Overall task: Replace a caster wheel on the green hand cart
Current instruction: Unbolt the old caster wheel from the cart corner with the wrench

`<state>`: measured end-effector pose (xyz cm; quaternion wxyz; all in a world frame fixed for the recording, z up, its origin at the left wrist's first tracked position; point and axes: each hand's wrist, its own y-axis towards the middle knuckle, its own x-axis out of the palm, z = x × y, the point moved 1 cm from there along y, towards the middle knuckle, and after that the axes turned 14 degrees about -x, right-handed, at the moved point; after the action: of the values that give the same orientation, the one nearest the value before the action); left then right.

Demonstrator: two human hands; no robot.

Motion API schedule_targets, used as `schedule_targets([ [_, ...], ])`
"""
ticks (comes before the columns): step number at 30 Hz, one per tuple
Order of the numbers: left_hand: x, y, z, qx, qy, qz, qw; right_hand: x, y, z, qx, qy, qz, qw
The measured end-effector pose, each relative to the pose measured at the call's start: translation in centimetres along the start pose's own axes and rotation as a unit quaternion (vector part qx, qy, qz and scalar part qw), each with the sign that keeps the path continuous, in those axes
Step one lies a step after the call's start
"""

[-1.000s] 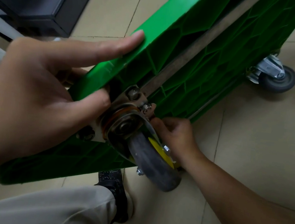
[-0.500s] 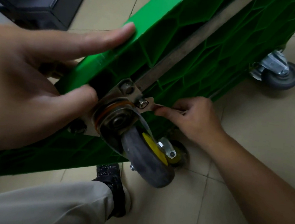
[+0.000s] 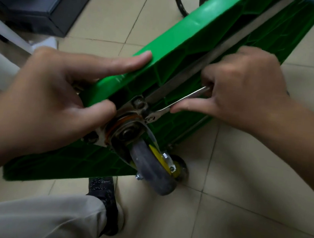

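**Working the wrench on a caster bolt**

I am kneeling over the green hand cart (image 3: 189,50), which is lying tipped on its edge on the floor (image 3: 241,197) with its underside facing me. The caster wheel (image 3: 152,167) is sitting at the near corner, bolted on through its mounting plate (image 3: 128,108).

My left hand (image 3: 53,95) is clamping the cart's rim. The forefinger is lying straight along the top edge and the thumb is pressing beside the plate; I cannot tell what the other fingers are doing behind the rim. My right hand (image 3: 243,89) is pinching the handle of the wrench (image 3: 181,100), whose head is sitting on one plate bolt (image 3: 149,119).

I judge I am working on the fasteners, though I cannot tell whether I am loosening or tightening. A second bolt (image 3: 138,103) is showing just above. The next move is calling for a short swing, since the cart's ribs are crowding the handle, and for steady bracing so the wrench is not slipping off.
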<state>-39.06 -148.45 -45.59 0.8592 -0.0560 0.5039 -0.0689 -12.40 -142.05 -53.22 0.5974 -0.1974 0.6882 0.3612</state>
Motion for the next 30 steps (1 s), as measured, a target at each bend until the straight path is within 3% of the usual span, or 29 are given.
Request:
schedule_targets([
  [5,0.5,-0.4,1.3,0.054,-0.016,0.008,0.998,-4.3,1.9,-2.0,-0.072,-0.139,-0.036,0.987],
  [8,0.4,-0.4,1.9,0.106,-0.004,0.043,0.993,-6.2,2.9,-4.1,-0.112,-0.168,-0.041,0.979],
  [14,0.4,-0.1,1.9,0.119,-0.042,0.042,0.991,-6.6,2.4,-5.0,-0.177,-0.215,-0.016,0.96],
  [20,0.3,0.1,1.3,0.104,-0.031,0.04,0.993,-6.3,3.7,-1.8,-0.262,-0.235,-0.032,0.935],
  [22,0.1,0.0,1.6,0.095,-0.036,0.043,0.994,-5.9,3.2,-0.7,-0.267,-0.219,-0.001,0.939],
  [25,-0.1,0.1,1.4,0.073,-0.05,0.036,0.995,-3.9,0.1,0.6,-0.213,-0.115,0.104,0.965],
  [27,-0.2,0.0,1.3,0.062,-0.043,0.032,0.997,-1.6,-2.9,0.9,-0.088,0.023,0.165,0.982],
  [28,-0.2,-0.1,1.2,0.058,-0.043,0.031,0.997,-0.3,-4.2,0.5,-0.003,0.114,0.188,0.976],
  [30,-0.2,-0.2,1.4,0.051,-0.051,0.028,0.997,2.3,-6.0,-1.3,0.157,0.307,0.236,0.908],
])
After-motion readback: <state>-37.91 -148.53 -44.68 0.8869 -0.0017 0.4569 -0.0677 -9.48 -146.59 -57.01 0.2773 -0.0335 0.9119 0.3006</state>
